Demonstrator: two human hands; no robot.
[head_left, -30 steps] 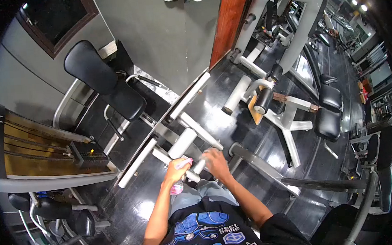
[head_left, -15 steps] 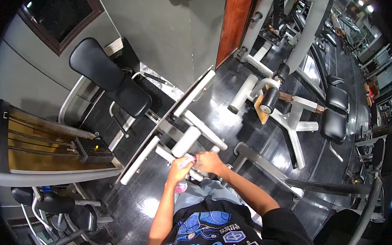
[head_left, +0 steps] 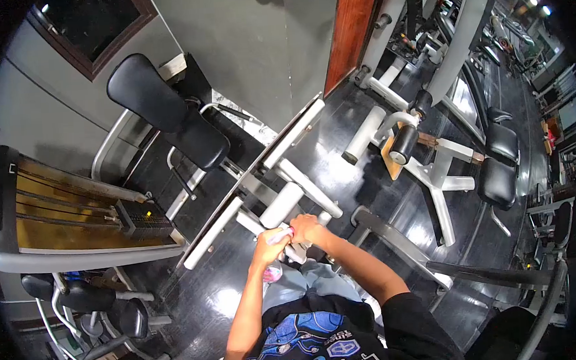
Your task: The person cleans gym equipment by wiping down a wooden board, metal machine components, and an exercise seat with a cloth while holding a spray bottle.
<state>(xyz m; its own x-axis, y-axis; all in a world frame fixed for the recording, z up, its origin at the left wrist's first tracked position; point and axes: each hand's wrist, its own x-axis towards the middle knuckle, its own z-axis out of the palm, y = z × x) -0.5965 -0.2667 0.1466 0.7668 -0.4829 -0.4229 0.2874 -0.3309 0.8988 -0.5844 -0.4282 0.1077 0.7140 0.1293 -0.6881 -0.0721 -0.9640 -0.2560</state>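
Note:
My left hand is wrapped round the neck of what looks like a spray bottle. Its clear, pinkish body hangs below my fist, and a white and pink top pokes out above it. Right beside that top, my right hand is closed with its fingers curled; what it grips, if anything, is hidden. Both hands are close together in front of my lap, over the white frame of a gym machine. Just beyond them lies a thick white roller-shaped part of that frame.
A black padded seat stands beyond the frame at left. The weight stack of a machine is at far left. To the right are a machine with a black roller pad and a black bench. A grey-black bar crosses at lower right.
The view has shifted slightly, so the surroundings sit a little further right. My right hand has moved slightly up against the bottle's top. My left hand keeps its grip.

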